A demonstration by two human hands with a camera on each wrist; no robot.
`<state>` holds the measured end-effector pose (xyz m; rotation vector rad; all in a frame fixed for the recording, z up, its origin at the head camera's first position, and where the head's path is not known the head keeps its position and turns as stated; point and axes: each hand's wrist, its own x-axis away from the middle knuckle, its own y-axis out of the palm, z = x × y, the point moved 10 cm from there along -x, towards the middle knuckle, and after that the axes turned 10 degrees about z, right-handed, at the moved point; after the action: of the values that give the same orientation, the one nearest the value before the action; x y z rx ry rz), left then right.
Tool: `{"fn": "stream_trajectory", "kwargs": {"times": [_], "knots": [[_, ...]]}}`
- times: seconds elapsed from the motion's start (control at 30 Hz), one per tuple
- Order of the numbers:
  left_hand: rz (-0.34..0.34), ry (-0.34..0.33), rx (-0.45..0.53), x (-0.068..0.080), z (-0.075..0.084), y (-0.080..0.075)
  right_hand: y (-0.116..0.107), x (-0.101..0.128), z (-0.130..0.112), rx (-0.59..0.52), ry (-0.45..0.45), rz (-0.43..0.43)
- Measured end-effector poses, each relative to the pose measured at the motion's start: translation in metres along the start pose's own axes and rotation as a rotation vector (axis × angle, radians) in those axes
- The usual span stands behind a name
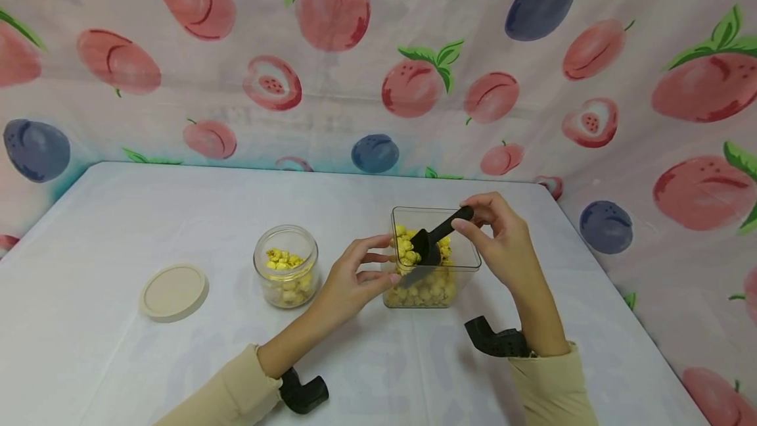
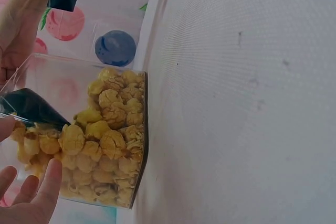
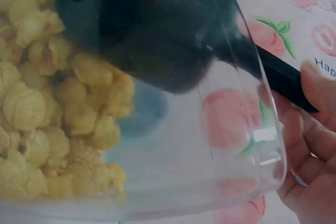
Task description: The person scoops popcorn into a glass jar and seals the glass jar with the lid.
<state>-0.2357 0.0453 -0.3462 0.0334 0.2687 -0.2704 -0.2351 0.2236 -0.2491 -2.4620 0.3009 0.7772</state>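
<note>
A clear square container (image 1: pixel 467 269) of yellow popcorn (image 1: pixel 426 293) stands right of the middle of the table. My right hand (image 1: pixel 503 242) pinches the handle of a black scoop (image 1: pixel 445 228) between thumb and fingers. The scoop slants down into the container, its bowl against the popcorn. At the container's left side, my left hand (image 1: pixel 349 281) has its fingers extended, the fingertips at the wall and the thumb near the front corner. In the right wrist view the scoop (image 3: pixel 152 30) shows through the clear wall, above part of the popcorn (image 3: pixel 31 108).
Left of the container stands an open glass jar (image 1: pixel 257 263), partly filled with popcorn. A round beige lid (image 1: pixel 173 292) lies farther left on the white table (image 1: pixel 349 202). Fruit-printed cloth (image 1: pixel 331 97) hangs behind and at the right.
</note>
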Motion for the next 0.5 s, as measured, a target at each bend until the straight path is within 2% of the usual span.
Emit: {"fn": "stream_trajectory", "kwargs": {"times": [0.13, 0.23, 0.37, 0.5], "knots": [[-0.004, 0.006, 0.002, -0.001, 0.0, 0.001, -0.003, -0.001, -0.003, 0.029, -0.046, 0.041], [-0.003, 0.011, 0.001, -0.001, 0.0, 0.0, -0.002, -0.001, -0.001, 0.005, -0.042, 0.006], [0.001, 0.018, 0.002, -0.001, -0.001, 0.0, 0.0, 0.0, 0.01, -0.111, 0.027, -0.071], [0.007, 0.014, 0.0, -0.001, -0.002, -0.001, 0.003, 0.001, 0.017, -0.221, 0.086, -0.107]]}}
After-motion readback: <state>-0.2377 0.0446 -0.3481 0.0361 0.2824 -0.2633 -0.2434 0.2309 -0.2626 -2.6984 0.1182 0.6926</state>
